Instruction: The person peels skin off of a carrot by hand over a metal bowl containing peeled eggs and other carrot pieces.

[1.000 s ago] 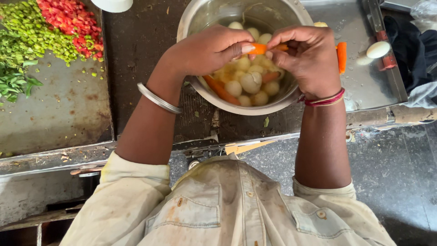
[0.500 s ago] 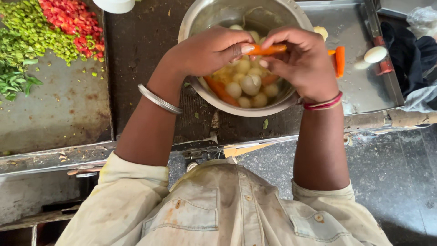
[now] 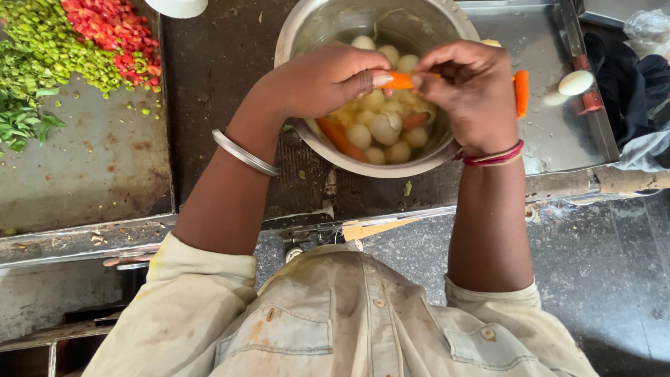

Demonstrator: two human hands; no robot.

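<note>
Head view, looking straight down: both hands meet over a steel bowl (image 3: 300, 42) on a dark worktop (image 3: 209, 105). The left hand (image 3: 317, 80) pinches one end of a peeled carrot piece (image 3: 399, 80) between thumb and forefinger. The right hand (image 3: 471, 91) curls round the other end, fingers folded close; what its fingertips do underneath is hidden. The carrot piece lies level between the hands, above the bowl's contents and not touching them.

Handling, as judged: the carrot is light, stiff and likely wet, so slippery along its length; it would snap rather than bend. Best held at the ends, as it is held here.

Contents of the bowl: many small pale round items, seemingly peeled potatoes (image 3: 384, 129), piled together with a few more carrot pieces (image 3: 338, 137) lying among them. They look wet; whether water stands in the bowl cannot be told.

Surroundings: another carrot piece (image 3: 521, 92) lies on the steel tray (image 3: 558, 139) to the right, with a pale round item (image 3: 576, 82) near it. On the left tray (image 3: 91, 174) are heaps of chopped green vegetable (image 3: 56, 49) and chopped red vegetable (image 3: 115, 31), touching each other, with leafy greens (image 3: 21, 122) beside them.
</note>
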